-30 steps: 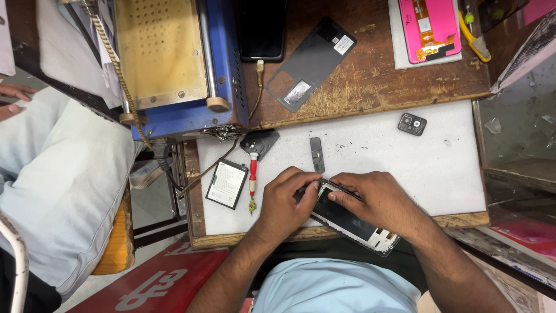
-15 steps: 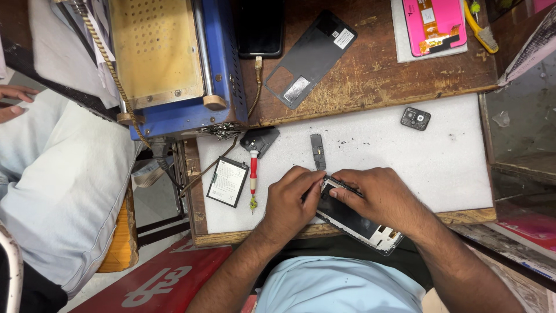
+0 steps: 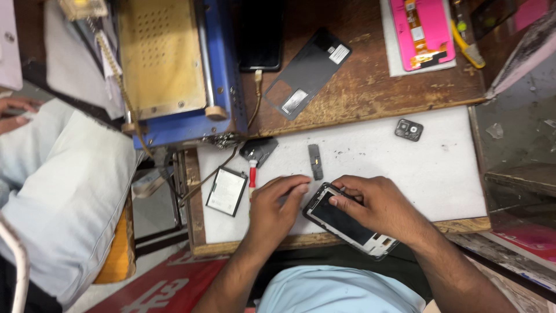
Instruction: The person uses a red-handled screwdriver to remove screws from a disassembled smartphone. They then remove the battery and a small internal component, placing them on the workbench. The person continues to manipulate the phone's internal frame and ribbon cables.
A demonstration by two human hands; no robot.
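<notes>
Here, in the head view, the person is working over a white mat [image 3: 370, 168] lying on a worn wooden bench [image 3: 359, 93]. The right hand [image 3: 379, 208] is lying across an opened phone frame [image 3: 347, 221], which is sitting tilted at the near edge of the mat, its lower end jutting past the bench edge; the right fingers [image 3: 341, 200] are curling down and pressing on the frame's upper left corner, gripping it there. The left hand [image 3: 275, 211] is resting just beside the frame on its left, its fingers [image 3: 295, 188] bending together toward that same corner; whether they are pinching a small tool I cannot tell. Just left of that hand a red-handled screwdriver [image 3: 252, 174] is lying on the mat, and beside it a flat battery [image 3: 225, 191] is lying near the mat's left edge. A small dark strip part [image 3: 315, 162] is lying just beyond the hands, and a camera module [image 3: 409, 130] is sitting well apart toward the right. Farther back on the wood, a dark back cover [image 3: 307, 72] is lying at a slant, near a black phone [image 3: 262, 35] with a cable plugged in. A blue machine with a yellowed plate [image 3: 174, 69] is standing at the left, and a pink panel [image 3: 421, 32] is lying on the far right. Another person's light sleeve [image 3: 63, 191] is filling the left side.
</notes>
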